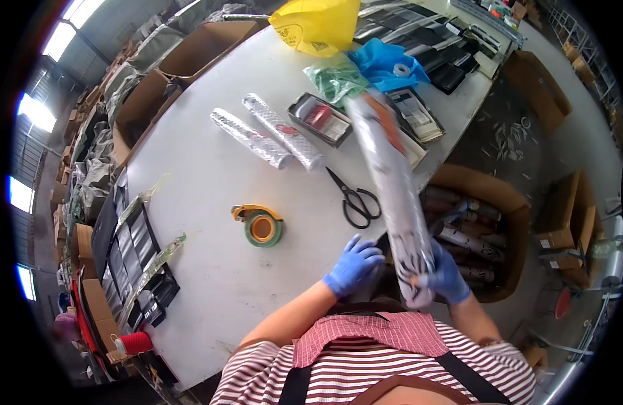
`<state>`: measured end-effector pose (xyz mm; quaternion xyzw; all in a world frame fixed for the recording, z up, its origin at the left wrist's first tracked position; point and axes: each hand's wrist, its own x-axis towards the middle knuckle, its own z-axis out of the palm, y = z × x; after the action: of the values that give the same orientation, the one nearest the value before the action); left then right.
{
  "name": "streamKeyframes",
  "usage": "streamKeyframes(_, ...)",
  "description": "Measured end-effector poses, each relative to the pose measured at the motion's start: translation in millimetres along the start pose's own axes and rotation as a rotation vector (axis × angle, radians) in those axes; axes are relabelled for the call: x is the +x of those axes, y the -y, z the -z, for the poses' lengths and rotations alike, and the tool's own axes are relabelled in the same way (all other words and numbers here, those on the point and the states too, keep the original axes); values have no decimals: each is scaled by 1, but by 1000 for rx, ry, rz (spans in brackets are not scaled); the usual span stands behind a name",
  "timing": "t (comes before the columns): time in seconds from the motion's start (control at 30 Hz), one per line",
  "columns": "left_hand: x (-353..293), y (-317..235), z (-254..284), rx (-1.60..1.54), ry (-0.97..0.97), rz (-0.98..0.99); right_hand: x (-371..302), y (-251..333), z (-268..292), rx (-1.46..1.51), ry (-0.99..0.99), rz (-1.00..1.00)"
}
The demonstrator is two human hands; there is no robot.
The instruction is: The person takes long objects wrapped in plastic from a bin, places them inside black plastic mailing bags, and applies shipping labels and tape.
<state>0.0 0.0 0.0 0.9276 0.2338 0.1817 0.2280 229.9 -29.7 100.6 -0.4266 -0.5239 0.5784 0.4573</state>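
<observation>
A long roll in clear plastic wrap point(389, 182), with orange patches and dark markings, slants up over the table's right edge. My right hand point(446, 275), in a blue glove, grips it near its lower end. My left hand point(354, 265), also blue-gloved, is at the table's near edge with its fingers stretched out and holds nothing that I can see. Black-handled scissors point(358, 202) lie just beyond it. Farther left sits a tape dispenser point(261, 226) with green tape. Two silvery wrapped rolls point(250, 137) rest side by side farther back.
Right of the table, a cardboard box point(517, 270) holds several wrapped rolls. Small trays point(319, 119), a yellow bag point(315, 27) and blue plastic point(389, 64) lie at the back. Flat black bundles point(132, 250) line the left edge near a red spool point(134, 343).
</observation>
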Motion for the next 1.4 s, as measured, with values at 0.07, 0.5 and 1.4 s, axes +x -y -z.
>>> streamKeyframes(0.07, -24, 2, -5, -149, -264, 129, 37, 21, 8, -213, 14, 12)
streamKeyframes(0.5, -348, -13, 96, -58, -537, 897, 349, -37, -230, -1424, -53, -338)
streamKeyframes(1.4, -292, 37, 17, 350, 101, 1141, -70, -178, -9, -420, 8, -392)
